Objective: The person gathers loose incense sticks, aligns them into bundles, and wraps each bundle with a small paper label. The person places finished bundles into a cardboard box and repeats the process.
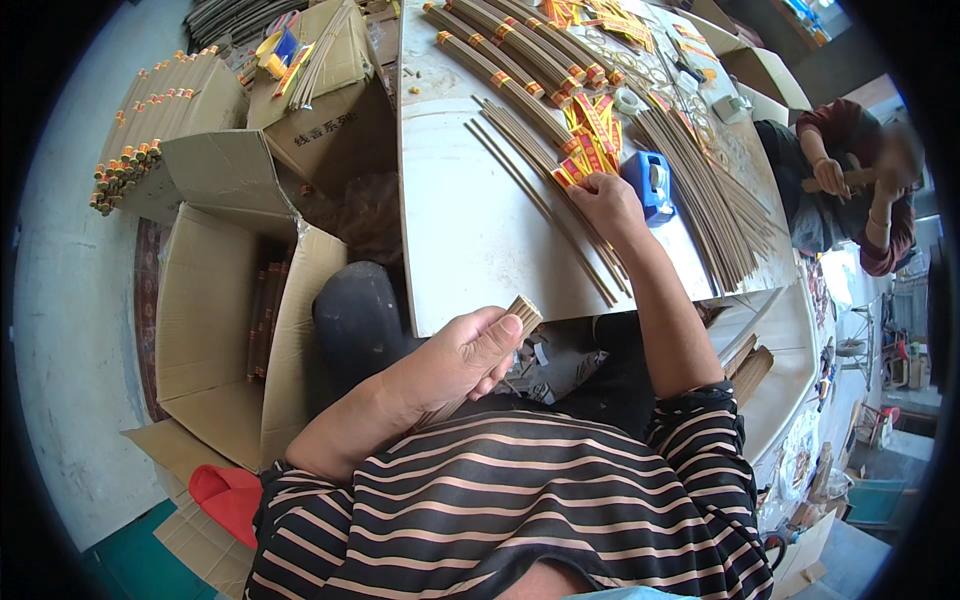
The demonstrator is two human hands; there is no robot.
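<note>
My left hand is closed round a bundle of incense sticks, held in front of my body near the table's front edge. The rest of that bundle runs back under my forearm. My right hand reaches over the white table, its fingers pinched at a pile of red and yellow paper labels. Whether a label is between the fingertips is hard to see. Just right of this hand stands a blue tape dispenser. Loose incense sticks lie beneath and left of the hand.
Banded incense bundles lie at the table's far side, and more loose sticks spread at the right. An open cardboard box stands left of me. Stacked bundles are farther left. At the right another person handles something.
</note>
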